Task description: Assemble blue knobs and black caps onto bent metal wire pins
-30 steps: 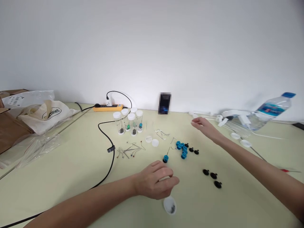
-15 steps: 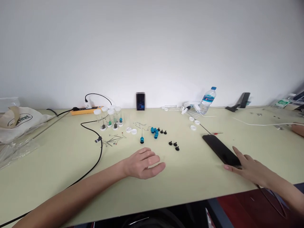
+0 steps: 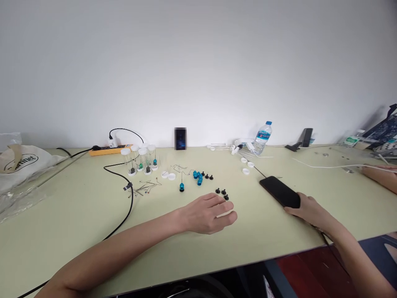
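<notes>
My left hand [image 3: 208, 215] rests on the pale green table [image 3: 77, 219], fingers curled around a small white-tipped vial [image 3: 225, 214] that is mostly hidden. Just beyond its fingertips lie three black knobs [image 3: 221, 192]. Farther back are a cluster of blue beads [image 3: 197, 176] and a blue bead on a pin [image 3: 181, 187]. My right hand [image 3: 307, 207] grips the near end of a black phone [image 3: 278, 190] lying flat on the table.
Capped vials [image 3: 141, 159], loose pins [image 3: 144, 188] and white caps [image 3: 167, 175] sit left of centre. A black cable [image 3: 125, 198] runs from a yellow power strip [image 3: 110, 150]. A water bottle [image 3: 262, 134] stands at the back. Another person's hand [image 3: 378, 174] is at the far right.
The view pulled back and swung right. My right hand came down from the far side of the table onto the black phone. My left hand shifted right, up to the black knobs.
</notes>
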Demonstrator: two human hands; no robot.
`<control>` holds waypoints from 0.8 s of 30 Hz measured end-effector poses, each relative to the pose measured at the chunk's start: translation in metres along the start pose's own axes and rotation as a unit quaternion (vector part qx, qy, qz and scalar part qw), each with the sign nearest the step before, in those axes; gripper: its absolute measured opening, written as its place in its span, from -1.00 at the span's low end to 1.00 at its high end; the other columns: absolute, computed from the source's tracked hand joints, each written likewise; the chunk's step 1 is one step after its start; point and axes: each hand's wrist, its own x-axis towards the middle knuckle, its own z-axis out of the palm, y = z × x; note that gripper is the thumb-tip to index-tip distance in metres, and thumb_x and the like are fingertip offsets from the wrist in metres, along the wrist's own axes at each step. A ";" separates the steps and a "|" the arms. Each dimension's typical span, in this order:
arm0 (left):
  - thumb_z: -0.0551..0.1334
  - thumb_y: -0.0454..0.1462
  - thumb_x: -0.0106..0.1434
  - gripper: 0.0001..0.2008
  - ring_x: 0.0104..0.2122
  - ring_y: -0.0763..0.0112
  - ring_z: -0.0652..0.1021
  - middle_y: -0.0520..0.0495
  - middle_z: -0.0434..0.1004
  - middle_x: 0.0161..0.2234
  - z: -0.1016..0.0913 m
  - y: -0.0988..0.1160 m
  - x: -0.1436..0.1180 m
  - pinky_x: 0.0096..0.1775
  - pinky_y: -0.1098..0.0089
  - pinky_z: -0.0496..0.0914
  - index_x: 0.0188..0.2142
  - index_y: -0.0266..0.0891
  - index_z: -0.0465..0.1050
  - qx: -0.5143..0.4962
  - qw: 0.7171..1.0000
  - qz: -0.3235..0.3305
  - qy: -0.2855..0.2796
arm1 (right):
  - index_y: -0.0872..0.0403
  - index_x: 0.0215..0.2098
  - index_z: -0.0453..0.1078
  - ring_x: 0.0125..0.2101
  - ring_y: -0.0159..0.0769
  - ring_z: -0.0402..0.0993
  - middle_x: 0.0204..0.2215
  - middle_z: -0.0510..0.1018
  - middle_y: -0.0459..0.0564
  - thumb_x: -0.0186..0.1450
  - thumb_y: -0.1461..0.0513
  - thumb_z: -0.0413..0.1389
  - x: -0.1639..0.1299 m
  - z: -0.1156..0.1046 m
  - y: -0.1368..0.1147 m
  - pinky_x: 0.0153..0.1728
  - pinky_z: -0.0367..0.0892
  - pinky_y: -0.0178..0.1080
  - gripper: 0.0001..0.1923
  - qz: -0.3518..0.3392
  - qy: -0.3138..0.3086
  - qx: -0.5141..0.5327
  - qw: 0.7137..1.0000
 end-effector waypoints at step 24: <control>0.12 -0.03 0.35 -0.66 -0.63 0.57 0.42 0.02 0.39 -0.53 0.008 0.003 0.012 -0.60 0.54 0.20 -0.20 -0.31 0.27 -0.669 0.450 -0.591 -0.003 | -0.24 0.33 -0.07 -0.58 -0.40 0.53 0.22 0.24 0.17 0.35 -0.03 -0.02 -0.135 0.034 -0.122 -0.73 0.40 -0.34 -0.38 -0.004 -0.377 0.706 0.599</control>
